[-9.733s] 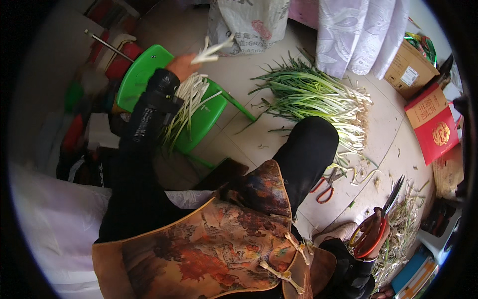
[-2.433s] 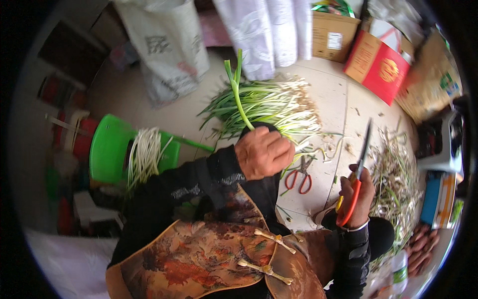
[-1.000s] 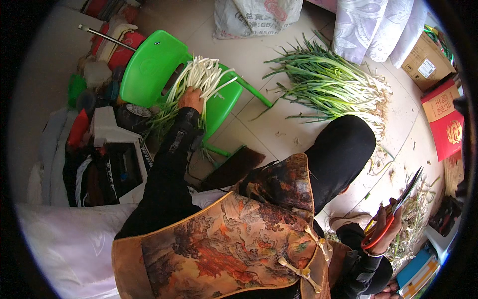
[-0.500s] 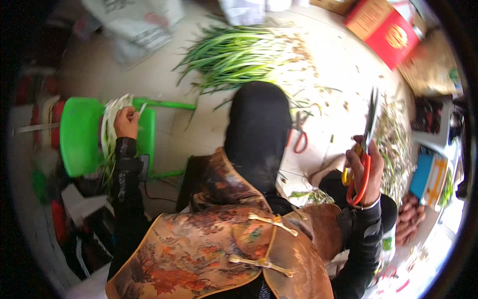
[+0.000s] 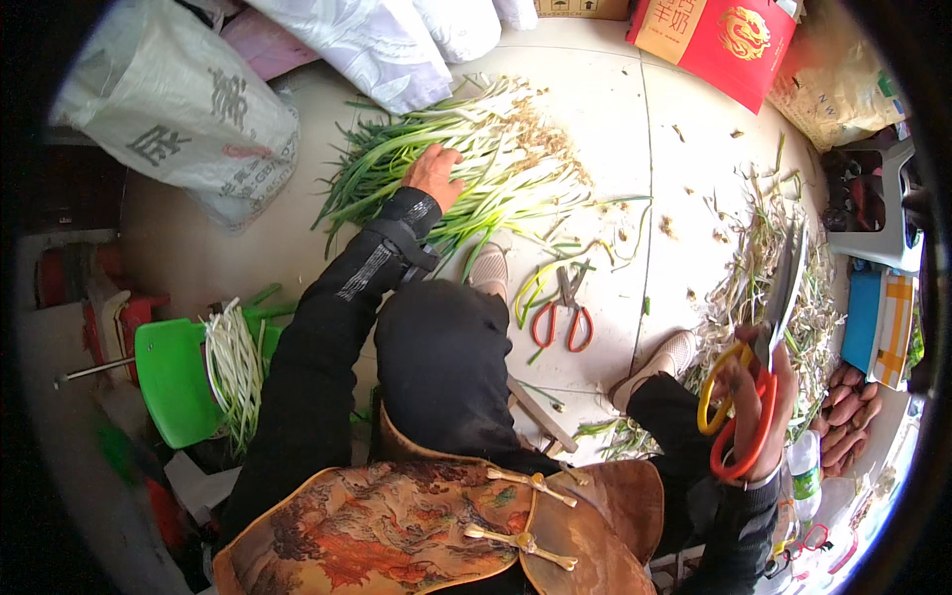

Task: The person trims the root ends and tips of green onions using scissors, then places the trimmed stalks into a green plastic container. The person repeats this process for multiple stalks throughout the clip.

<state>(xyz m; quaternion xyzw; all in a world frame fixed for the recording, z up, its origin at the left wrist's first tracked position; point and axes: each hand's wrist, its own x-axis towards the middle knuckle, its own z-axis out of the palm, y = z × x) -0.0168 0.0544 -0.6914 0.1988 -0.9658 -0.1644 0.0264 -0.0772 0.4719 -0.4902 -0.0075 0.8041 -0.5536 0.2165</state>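
My left hand (image 5: 433, 177) reaches down onto a pile of scallions (image 5: 496, 188) lying on the floor. Its thumb and fingers are apart over the green stalks, and the undersides of the fingers are partly hidden. Roots of the pile point to the right, leaves to the left. In my right hand (image 5: 776, 412) are large scissors (image 5: 783, 288) with one yellow and one red handle loop, blades pointing up and slightly apart. At the left, a bundle of pale scallions (image 5: 233, 372) lies across a green plastic stool (image 5: 169, 382).
Red-handled scissors (image 5: 562, 315) lie on the tiles near my shoes. Dry scallion trimmings (image 5: 769, 258) heap up at the right. Around the edges are a white woven sack (image 5: 188, 119), a red box (image 5: 709, 45), sweet potatoes (image 5: 848, 416) and a plastic bottle (image 5: 804, 476).
My left hand has left the bundle on the stool and moved right and forward to the pile. My right hand still holds the scissors, now slightly lower and farther right.
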